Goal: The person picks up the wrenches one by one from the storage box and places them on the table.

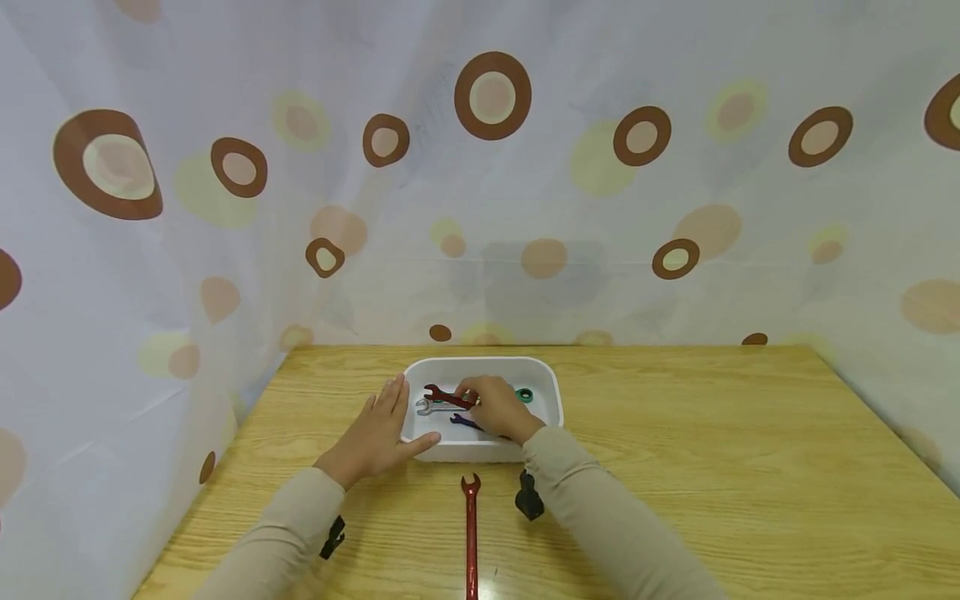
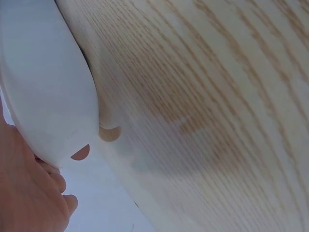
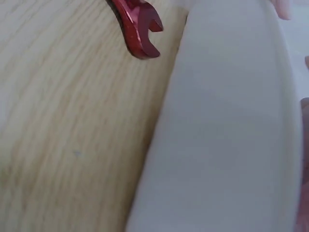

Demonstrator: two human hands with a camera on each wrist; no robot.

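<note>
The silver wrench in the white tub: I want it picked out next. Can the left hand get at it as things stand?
Probably yes. The left hand rests on the tub rim beside the silver wrench, whose near end lies uncovered; the red wrench under the right hand crosses its far end.

Bright even light, soft shadows, fisheye edges, blurred wrist views

No legible text, label, brand, number or sign was found in any view. The wrenches, the white tray (image 1: 557, 392) and the wooden table (image 1: 712, 467) bore no readable marking; the backdrop curtain (image 1: 675, 208) carried only a ring pattern.
</note>
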